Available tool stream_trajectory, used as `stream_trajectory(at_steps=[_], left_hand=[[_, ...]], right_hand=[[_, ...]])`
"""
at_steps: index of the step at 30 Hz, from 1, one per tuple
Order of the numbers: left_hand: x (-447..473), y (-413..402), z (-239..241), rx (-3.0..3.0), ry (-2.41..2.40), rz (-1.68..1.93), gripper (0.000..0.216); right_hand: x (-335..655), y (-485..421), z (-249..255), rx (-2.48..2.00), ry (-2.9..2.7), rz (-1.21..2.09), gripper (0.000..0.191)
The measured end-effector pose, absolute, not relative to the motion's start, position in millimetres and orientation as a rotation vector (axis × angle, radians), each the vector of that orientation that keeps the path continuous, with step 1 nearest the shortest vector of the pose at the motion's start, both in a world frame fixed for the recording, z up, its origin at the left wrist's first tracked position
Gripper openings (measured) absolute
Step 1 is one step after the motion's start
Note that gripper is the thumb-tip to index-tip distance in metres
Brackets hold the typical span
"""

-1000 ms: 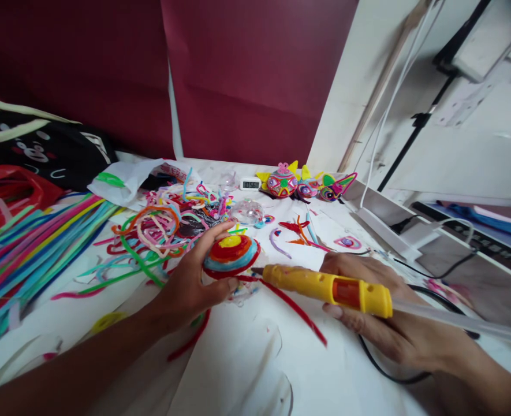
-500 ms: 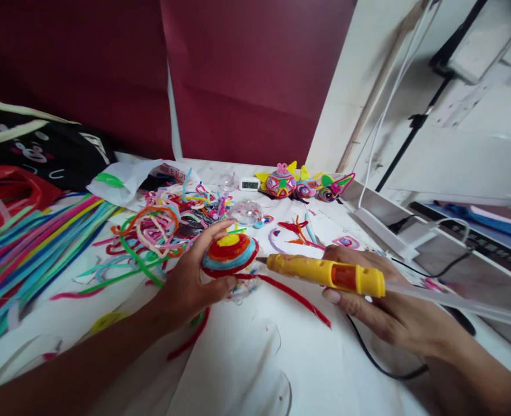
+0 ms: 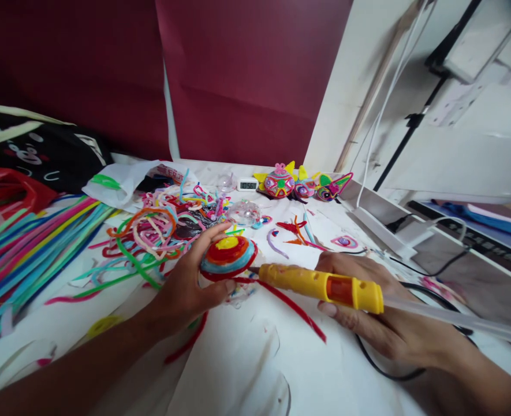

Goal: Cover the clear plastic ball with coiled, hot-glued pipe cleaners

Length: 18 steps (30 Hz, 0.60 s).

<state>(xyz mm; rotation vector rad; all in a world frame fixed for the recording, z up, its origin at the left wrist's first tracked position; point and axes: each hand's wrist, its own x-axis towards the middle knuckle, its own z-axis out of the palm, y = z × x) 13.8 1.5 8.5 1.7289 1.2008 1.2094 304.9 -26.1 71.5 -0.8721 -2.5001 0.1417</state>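
Observation:
My left hand (image 3: pixel 198 283) is closed around a clear plastic ball whose top is covered in rings of pipe cleaner (image 3: pixel 228 257), yellow in the middle, then red, blue and red. The thumb presses at its lower edge, where a loose red pipe cleaner (image 3: pixel 296 312) trails off to the right. My right hand (image 3: pixel 380 312) grips a yellow hot glue gun (image 3: pixel 320 284) with a clear glue stick in its back end. Its dark nozzle points left at the ball's right edge; whether it touches cannot be made out.
Tangled pipe cleaners (image 3: pixel 151 231) lie behind my left hand, with long straight ones (image 3: pixel 34 248) farther left. Finished decorated balls (image 3: pixel 280 182) and a small digital clock (image 3: pixel 247 184) stand at the back. A power strip (image 3: pixel 385 234) and black cable (image 3: pixel 368 355) lie right.
The glue gun's nozzle has dropped slightly and shifted left along the ball's right edge. My left hand keeps its hold on the ball. The whole view has shifted a little.

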Motion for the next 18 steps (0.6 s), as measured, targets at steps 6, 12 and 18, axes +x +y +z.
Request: stream_trajectory(at_steps=[6,12,18], left_hand=[[12.6,2.5,6.3,1.747,1.219,1.218,0.085],[14.9,0.1,6.2,1.709,1.199,1.192,0.084],[16.2,-1.1,6.2,1.754,1.213,1.199,0.086]], right_hand=[[304.3,-27.1,69.2,-0.888,-2.500,0.216,0.022],[303.7,-28.4,67.0,-0.895,-2.514,0.287,0.021],[303.1,-28.0,63.0,-0.885,-2.521,0.338,0.016]])
